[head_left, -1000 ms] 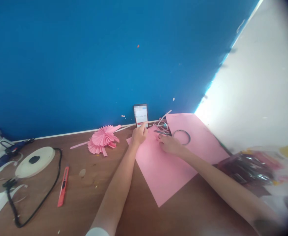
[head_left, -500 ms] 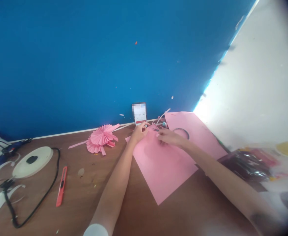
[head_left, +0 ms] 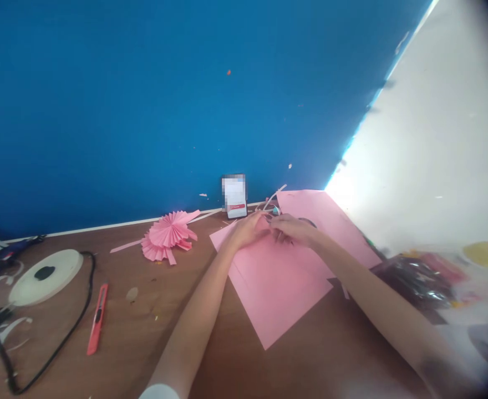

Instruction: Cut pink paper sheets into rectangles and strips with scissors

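My left hand [head_left: 248, 230] is closed on a small piece of pink paper [head_left: 263, 223] over the far part of a pink sheet [head_left: 277, 299]. Right beside it, my right hand [head_left: 291, 228] is closed around a pair of small scissors [head_left: 269, 219]; only a bit of the dark blades shows, and the handles are hidden by the fingers. Both hands nearly touch. A second pink sheet [head_left: 335, 221] lies to the right, and a dark ring [head_left: 308, 221] on it is partly covered by my right hand.
A phone [head_left: 234, 197] leans on the blue wall [head_left: 144, 111]. Pleated pink paper fans [head_left: 169, 233] lie left of the sheets. Farther left are a red box cutter [head_left: 98, 318], a round cream disc [head_left: 61, 277] and a black cable [head_left: 88, 299]. Plastic packets [head_left: 422, 280] sit at the right.
My left hand has moved right, closing the gap to my right hand. The scissor blades, in plain view before, are now mostly hidden between the hands. The view has shifted slightly.
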Demonstrator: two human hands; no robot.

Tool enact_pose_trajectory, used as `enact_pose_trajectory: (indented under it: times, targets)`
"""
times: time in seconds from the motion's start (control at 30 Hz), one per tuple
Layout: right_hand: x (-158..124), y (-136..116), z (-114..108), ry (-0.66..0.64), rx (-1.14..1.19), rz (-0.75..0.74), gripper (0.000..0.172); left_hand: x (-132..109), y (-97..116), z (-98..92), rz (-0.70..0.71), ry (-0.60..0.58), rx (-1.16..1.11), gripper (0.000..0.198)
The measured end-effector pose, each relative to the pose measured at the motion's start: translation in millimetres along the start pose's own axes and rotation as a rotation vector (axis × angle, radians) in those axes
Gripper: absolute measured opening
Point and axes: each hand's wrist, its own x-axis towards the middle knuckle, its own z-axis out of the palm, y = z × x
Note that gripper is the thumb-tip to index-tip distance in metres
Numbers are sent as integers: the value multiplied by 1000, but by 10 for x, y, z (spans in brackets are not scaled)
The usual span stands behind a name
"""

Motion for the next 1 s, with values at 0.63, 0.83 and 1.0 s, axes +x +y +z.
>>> enact_pose_trajectory:
  times: [0.63, 0.83, 1.0]
  targets:
    - [182, 154, 81, 247, 449, -18, 16, 86, -124, 148, 164, -6, 53, 33]
    - [167, 113, 149, 236, 545, -124, 15, 79, -148, 133, 216, -13, 39, 28]
    - [207, 138, 130, 226, 543, -160, 18, 63, -182, 114, 204, -33, 66, 34]
